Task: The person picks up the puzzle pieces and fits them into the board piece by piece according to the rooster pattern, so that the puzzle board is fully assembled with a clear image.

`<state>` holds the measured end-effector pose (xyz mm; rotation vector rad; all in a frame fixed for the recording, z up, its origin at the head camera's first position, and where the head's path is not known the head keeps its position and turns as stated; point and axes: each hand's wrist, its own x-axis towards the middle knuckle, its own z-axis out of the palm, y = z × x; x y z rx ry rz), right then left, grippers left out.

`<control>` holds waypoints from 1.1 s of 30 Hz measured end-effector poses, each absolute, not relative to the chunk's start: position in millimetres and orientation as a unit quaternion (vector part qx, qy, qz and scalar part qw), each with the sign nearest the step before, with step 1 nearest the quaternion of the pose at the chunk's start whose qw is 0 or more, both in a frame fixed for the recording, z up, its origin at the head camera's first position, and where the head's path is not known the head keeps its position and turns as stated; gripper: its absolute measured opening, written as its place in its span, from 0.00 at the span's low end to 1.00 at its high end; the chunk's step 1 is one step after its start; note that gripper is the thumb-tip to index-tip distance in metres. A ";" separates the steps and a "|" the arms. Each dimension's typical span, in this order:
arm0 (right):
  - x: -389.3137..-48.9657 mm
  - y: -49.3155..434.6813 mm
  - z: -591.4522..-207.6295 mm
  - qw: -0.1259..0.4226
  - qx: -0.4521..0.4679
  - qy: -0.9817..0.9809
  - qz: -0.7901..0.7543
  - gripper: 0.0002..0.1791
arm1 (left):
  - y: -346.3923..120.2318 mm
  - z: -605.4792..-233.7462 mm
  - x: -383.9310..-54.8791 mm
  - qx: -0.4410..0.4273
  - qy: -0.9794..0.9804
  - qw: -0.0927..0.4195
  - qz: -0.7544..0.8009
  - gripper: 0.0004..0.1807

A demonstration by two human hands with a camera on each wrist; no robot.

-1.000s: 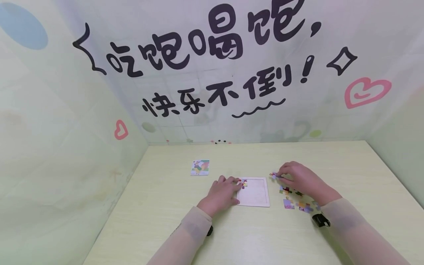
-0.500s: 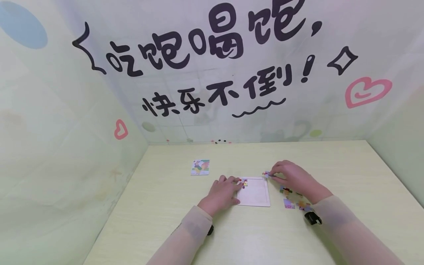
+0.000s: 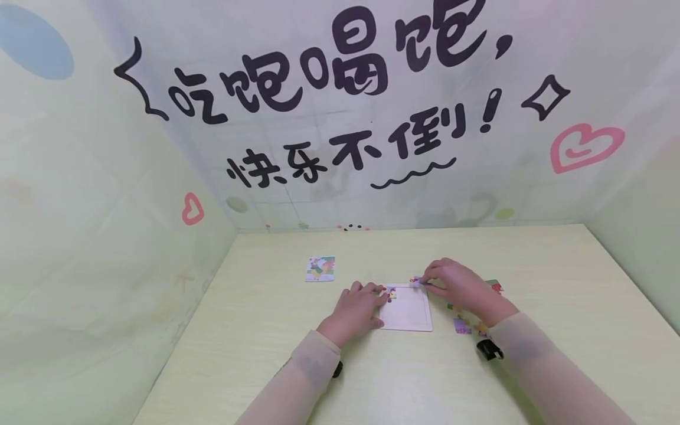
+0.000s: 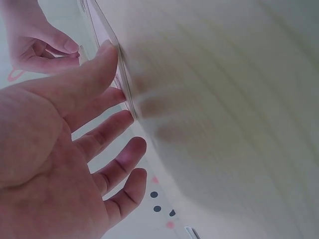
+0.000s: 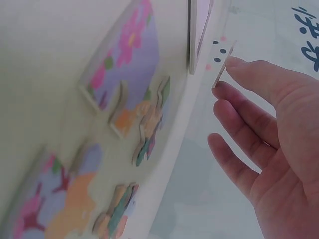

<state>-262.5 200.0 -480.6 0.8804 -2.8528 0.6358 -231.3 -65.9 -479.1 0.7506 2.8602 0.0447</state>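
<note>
My left hand rests along the left side of a square white puzzle tray. Its thumb and fingertips touch the tray's edge, the fingers loosely extended, as the left wrist view also shows. One colourful puzzle piece lies inside the tray's upper left corner, beside those fingertips. My right hand pinches another puzzle piece between thumb and index finger, over the tray's far right corner. In the right wrist view this held piece is seen edge-on, above the table.
Several loose puzzle pieces lie right of the tray, partly hidden by my right forearm. A red and green piece shows behind that arm. A square picture card lies at the back left. A printed cloth wall stands behind the table.
My right hand has moved left with the pinched piece, from beside the loose pieces to the tray's far right corner. My left hand has stayed at the tray.
</note>
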 end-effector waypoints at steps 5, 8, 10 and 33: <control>-263.4 193.5 -481.7 0.036 0.288 -0.935 0.205 0.08 | -66.6 -479.1 -231.4 0.252 0.963 0.093 0.013 0.36; -263.2 190.1 -480.7 0.037 0.296 -0.933 0.200 0.08 | -66.4 -479.4 -232.1 0.252 0.963 0.095 0.012 0.36; -263.4 188.2 -480.1 0.041 0.303 -0.932 0.195 0.08 | -66.3 -479.6 -232.4 0.252 0.963 0.096 0.012 0.35; -267.1 171.9 -479.9 0.065 0.335 -0.924 0.174 0.06 | -65.4 -475.4 -232.8 0.251 0.963 0.096 0.025 0.35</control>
